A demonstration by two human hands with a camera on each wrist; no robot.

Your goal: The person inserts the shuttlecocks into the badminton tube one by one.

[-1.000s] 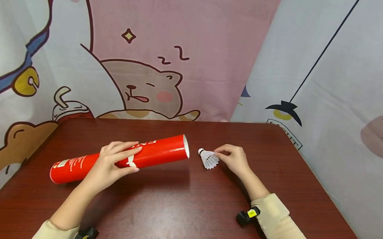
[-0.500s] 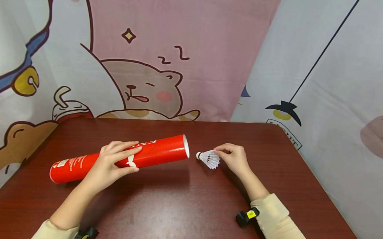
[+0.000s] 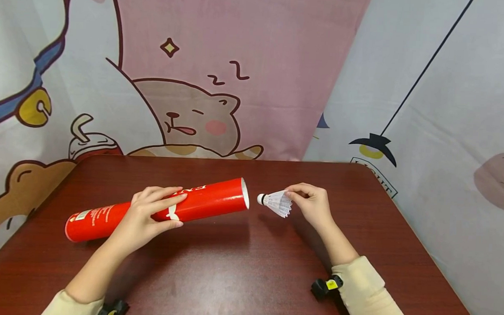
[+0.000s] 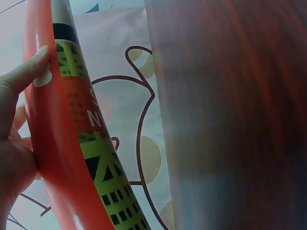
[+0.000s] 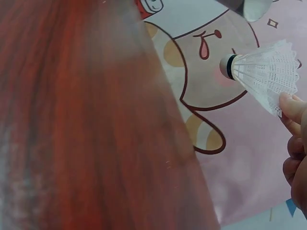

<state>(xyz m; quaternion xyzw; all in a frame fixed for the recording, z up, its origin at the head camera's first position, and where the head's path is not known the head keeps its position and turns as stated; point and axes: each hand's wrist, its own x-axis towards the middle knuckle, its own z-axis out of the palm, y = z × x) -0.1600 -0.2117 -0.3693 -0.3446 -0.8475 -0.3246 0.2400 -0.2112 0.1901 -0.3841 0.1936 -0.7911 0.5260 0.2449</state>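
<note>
My left hand [image 3: 143, 216] grips a long red shuttlecock tube [image 3: 213, 199] around its middle. The tube slants, its open white-rimmed end raised toward the right and its other end low at the left. Green and black print [image 4: 108, 182] shows along one side in the left wrist view. Between thumb and fingertips, my right hand [image 3: 310, 203] pinches the skirt edge of a white shuttlecock [image 3: 277, 202]. Its cork [image 5: 227, 66], marked by a dark band, points left at the tube's open mouth, a small gap apart. The inside of the tube is hidden.
A dark red-brown wooden table [image 3: 223, 277] lies beneath both hands. Behind it hangs a cloth backdrop [image 3: 280, 75] with cartoon animals, close to the table's far edge. A black wrist camera [image 3: 325, 286] sits at the right cuff.
The shuttlecock has turned from slanting downward to nearly level, cork toward the tube, and has lifted a little. The right hand has shifted slightly up and right. Tube and left hand stay put.
</note>
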